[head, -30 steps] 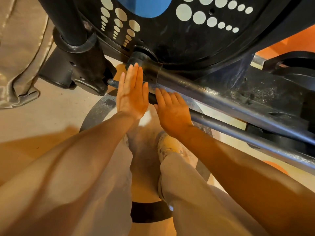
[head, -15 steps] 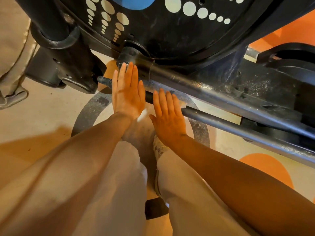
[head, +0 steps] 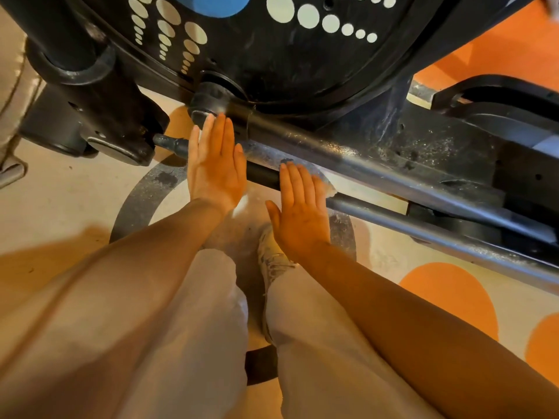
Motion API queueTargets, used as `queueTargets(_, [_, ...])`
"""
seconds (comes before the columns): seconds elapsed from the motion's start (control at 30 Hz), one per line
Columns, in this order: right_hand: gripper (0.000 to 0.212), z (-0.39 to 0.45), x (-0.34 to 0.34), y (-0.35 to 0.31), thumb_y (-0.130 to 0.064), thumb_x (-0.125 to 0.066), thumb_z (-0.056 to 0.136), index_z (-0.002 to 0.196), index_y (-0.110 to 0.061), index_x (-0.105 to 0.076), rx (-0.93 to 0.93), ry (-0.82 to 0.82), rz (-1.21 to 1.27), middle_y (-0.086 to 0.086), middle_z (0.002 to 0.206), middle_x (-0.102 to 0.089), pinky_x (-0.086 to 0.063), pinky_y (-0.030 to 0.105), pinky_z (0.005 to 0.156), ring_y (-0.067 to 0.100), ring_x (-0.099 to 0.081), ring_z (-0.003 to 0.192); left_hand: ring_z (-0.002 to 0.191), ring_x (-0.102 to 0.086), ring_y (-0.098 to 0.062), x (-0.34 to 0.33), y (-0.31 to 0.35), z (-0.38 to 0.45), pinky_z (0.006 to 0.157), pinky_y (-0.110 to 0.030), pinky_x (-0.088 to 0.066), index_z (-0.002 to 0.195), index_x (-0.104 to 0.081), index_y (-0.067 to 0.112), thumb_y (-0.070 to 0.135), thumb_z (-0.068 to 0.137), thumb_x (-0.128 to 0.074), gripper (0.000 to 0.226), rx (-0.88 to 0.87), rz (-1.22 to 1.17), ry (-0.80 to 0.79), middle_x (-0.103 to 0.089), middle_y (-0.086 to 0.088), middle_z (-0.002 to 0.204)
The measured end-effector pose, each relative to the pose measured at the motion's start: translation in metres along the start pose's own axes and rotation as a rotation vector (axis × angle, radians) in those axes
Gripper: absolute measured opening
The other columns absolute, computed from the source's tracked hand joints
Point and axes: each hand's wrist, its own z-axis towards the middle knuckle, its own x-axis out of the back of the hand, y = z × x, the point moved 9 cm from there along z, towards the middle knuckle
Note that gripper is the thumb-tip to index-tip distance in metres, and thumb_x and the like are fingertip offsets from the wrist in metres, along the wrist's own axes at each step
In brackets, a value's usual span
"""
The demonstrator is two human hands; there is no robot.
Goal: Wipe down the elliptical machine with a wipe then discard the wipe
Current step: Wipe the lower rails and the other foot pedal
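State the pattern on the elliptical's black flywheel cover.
Rows of white dots graded in size, plus a blue patch, on the flywheel cover; head view.

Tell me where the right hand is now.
In the head view, the right hand lies flat, fingers straight, centre frame on the lower grey rail of the elliptical, just right of the left hand.

L hand (head: pixel 215 169) flat, fingers straight, over dusty grey steel rail (head: pixel 378 173) of black elliptical machine (head: pixel 287 65); R hand (head: pixel 301 211) flat just beside, over lower bar (head: pixel 393 217).
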Motion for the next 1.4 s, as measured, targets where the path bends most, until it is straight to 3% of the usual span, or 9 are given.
queueTargets(0.13, [0.06,-0.011,0.001,0.019,-0.042,-0.041,0.095,0.144,-0.009,-0.044,0.038,-0.033,0.022,0.012,0.147,-0.047,-0.02,0.045,0.112,0.033,-0.044,0.136,0.153,0.0,-0.022,-0.006,0.013,-0.002,0.122,-0.038,0.007,0.157,-0.011,0.006,0.032,0.106,-0.011,0.057,-0.016,0.093,-0.067,-0.009,-0.009,0.165])
queueTargets(0.3, [0.052,-0.04,0.015,0.069,-0.031,-0.044,0.102,0.148,-0.008,-0.037,-0.126,-0.022,0.177,0.012,0.152,-0.039,-0.009,0.042,0.117,0.032,-0.033,0.142,0.152,0.007,-0.023,-0.015,0.031,-0.008,0.121,-0.04,0.01,0.157,0.0,0.007,0.034,0.105,-0.005,0.058,-0.102,0.178,-0.136,0.002,-0.009,0.166])
queueTargets(0.47, [0.058,-0.034,0.002,0.059,-0.043,-0.024,0.104,0.152,-0.011,-0.027,-0.199,-0.159,0.137,0.008,0.159,-0.027,0.0,0.043,0.118,0.029,-0.019,0.148,0.152,0.007,-0.023,-0.02,0.055,-0.017,0.122,-0.04,0.01,0.157,-0.003,0.009,0.034,0.106,-0.011,0.057,-0.133,0.113,-0.165,0.0,-0.008,0.166])
queueTargets(0.6, [0.053,-0.029,0.005,0.05,-0.039,-0.035,0.101,0.145,-0.011,-0.042,-0.138,-0.131,0.249,0.008,0.15,-0.043,-0.01,0.044,0.116,0.029,-0.035,0.141,0.152,0.008,-0.023,-0.022,0.053,-0.016,0.121,-0.041,0.01,0.156,0.002,0.009,0.036,0.103,-0.001,0.06,-0.116,0.239,-0.16,0.003,-0.008,0.166])
queueTargets(0.73, [0.05,-0.038,0.01,0.073,-0.036,-0.03,0.104,0.152,-0.02,-0.031,-0.08,-0.146,0.413,0.001,0.158,-0.031,-0.001,0.034,0.117,0.022,-0.023,0.147,0.153,0.006,-0.024,-0.02,0.056,-0.017,0.121,-0.041,0.008,0.156,0.002,0.007,0.035,0.102,0.0,0.061,-0.123,0.296,-0.146,0.001,-0.009,0.166])
queueTargets(0.83, [0.048,-0.047,0.011,0.094,-0.035,-0.03,0.106,0.152,-0.022,-0.03,-0.166,-0.102,0.364,-0.001,0.159,-0.029,-0.003,0.036,0.119,0.021,-0.022,0.146,0.153,0.002,-0.023,-0.018,0.057,-0.018,0.122,-0.039,0.007,0.156,-0.004,0.007,0.034,0.104,-0.005,0.059,-0.128,0.24,-0.138,-0.004,-0.009,0.166])
queueTargets(1.0, [0.059,-0.041,0.003,0.08,-0.045,-0.017,0.1,0.154,-0.021,-0.024,-0.285,-0.145,0.378,-0.002,0.162,-0.019,0.009,0.04,0.118,0.021,-0.008,0.15,0.153,0.002,-0.023,-0.017,0.065,-0.019,0.122,-0.039,0.006,0.156,-0.004,0.007,0.033,0.106,-0.008,0.057,-0.144,0.222,-0.15,-0.003,-0.01,0.166])
queueTargets(1.2, [0.056,-0.043,0.007,0.068,-0.044,-0.026,0.101,0.153,-0.023,-0.025,-0.156,-0.13,0.524,-0.003,0.161,-0.021,0.021,0.028,0.114,0.016,-0.003,0.15,0.152,0.007,-0.024,-0.023,0.074,-0.021,0.122,-0.042,0.006,0.156,0.005,0.008,0.035,0.104,-0.002,0.059,-0.166,0.27,-0.177,0.004,-0.009,0.166])
queueTargets(1.4, [0.054,-0.053,0.006,0.1,-0.042,-0.023,0.104,0.155,-0.023,-0.022,-0.176,-0.155,0.408,-0.003,0.162,-0.019,0.006,0.034,0.119,0.019,-0.009,0.15,0.152,0.007,-0.026,-0.023,0.075,-0.02,0.123,-0.043,0.004,0.156,0.002,0.008,0.038,0.103,-0.001,0.061,-0.181,0.289,-0.184,0.002,-0.009,0.166])
